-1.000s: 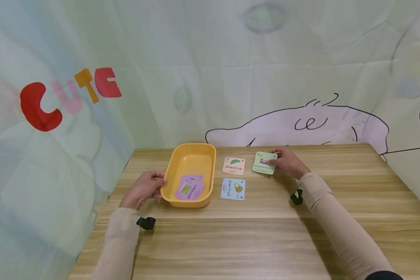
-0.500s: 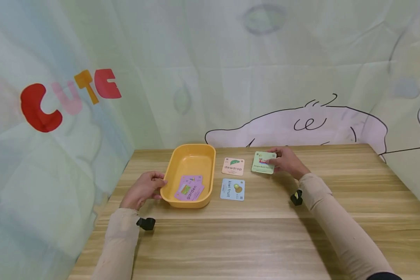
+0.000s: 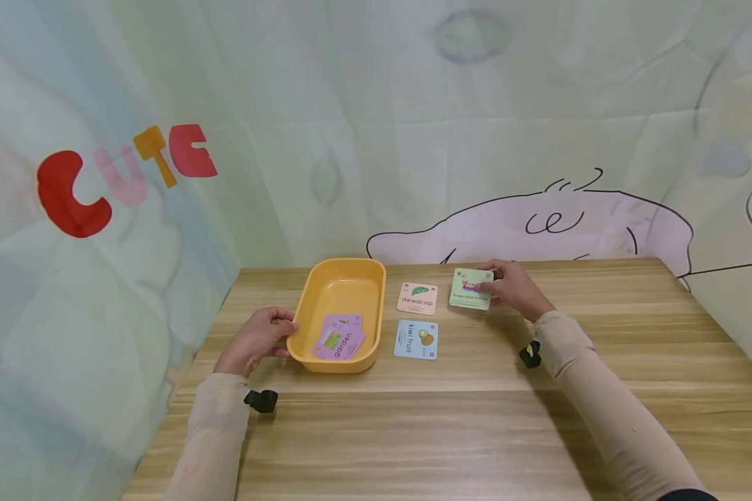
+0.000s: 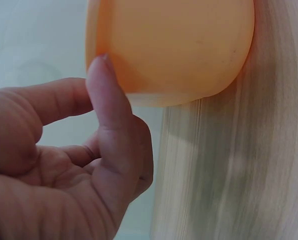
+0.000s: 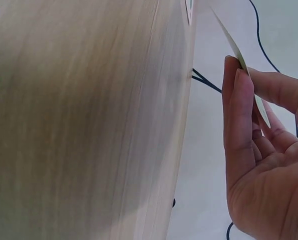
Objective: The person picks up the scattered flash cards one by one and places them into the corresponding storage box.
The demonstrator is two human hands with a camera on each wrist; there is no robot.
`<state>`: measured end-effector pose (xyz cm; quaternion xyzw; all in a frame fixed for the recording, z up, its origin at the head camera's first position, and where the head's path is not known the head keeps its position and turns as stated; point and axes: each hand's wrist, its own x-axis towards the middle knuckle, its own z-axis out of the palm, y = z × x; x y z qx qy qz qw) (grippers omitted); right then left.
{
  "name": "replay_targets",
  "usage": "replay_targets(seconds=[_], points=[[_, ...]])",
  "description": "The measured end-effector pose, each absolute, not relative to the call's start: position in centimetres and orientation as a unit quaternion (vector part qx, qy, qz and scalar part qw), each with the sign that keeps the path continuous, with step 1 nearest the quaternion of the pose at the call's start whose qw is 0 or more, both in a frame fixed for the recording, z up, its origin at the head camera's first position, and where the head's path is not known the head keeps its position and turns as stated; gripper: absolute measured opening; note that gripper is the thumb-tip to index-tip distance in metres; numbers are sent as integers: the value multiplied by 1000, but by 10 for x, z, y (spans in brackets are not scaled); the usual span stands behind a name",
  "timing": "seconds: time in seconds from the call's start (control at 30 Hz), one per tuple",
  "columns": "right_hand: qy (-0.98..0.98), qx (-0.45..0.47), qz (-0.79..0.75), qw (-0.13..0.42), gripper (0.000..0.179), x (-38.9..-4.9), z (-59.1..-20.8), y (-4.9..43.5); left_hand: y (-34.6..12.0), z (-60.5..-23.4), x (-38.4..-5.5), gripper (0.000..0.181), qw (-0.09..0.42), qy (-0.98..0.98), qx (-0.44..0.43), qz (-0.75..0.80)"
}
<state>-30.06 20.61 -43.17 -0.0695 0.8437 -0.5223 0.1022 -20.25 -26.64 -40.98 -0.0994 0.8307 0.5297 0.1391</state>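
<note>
Tabletop bears two cards between left fingers gripping a tray and right fingers pinching a green card.

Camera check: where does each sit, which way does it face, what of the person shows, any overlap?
Head: on the person's head, facing forward and down at the table and yellow tray; left hand, right hand and sleeves show.
Left wrist: worn there, facing the tray; left hand shows.
Right wrist: worn there, facing table edge and Dragon Boat Festival card; right hand shows.
Head and left wrist share tray, left hand.
</note>
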Motion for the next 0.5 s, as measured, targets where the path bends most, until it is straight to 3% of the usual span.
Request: replay_targets(seconds=[0.5], points=[[833,-66,-543,81,44,-301,-426,202,-265,-406,-201,35,142,832,-102,527]])
